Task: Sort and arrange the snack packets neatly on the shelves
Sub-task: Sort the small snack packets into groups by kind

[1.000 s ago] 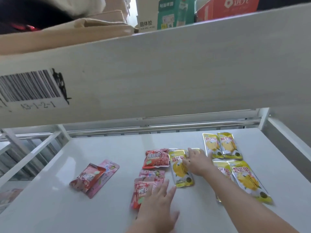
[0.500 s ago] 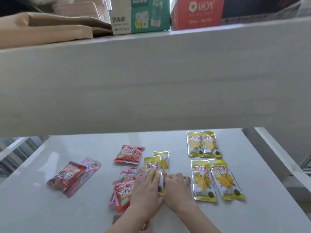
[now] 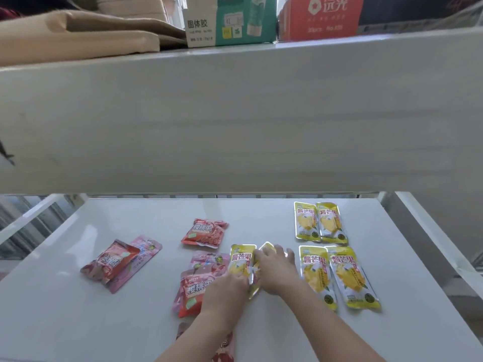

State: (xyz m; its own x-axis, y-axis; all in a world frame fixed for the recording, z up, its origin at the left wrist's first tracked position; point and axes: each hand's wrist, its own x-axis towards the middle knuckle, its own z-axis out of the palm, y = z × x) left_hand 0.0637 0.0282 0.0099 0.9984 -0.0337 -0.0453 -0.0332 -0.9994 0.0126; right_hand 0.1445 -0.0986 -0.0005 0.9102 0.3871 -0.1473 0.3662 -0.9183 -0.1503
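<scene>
Two yellow mango packets lie mid-shelf. My left hand [image 3: 226,291] grips the lower end of the left yellow packet [image 3: 240,259]. My right hand [image 3: 275,270] lies over the second yellow packet [image 3: 267,248], covering most of it. To the right, two pairs of yellow packets lie side by side in rows, a back pair [image 3: 320,222] and a front pair [image 3: 337,276]. A red cherry packet [image 3: 205,232] lies behind a pink-and-red stack [image 3: 201,279] just left of my left hand.
A red packet on a pink one [image 3: 120,261] lies at the left of the white shelf [image 3: 261,212]. A dark red packet [image 3: 224,346] shows under my left forearm. The upper shelf board [image 3: 235,121] hangs close overhead, with boxes [image 3: 230,20] on it.
My right hand drew back from the far end of the middle yellow packets. My left hand shifted right, off the red stack and onto the yellow packet. Both hands now meet there.
</scene>
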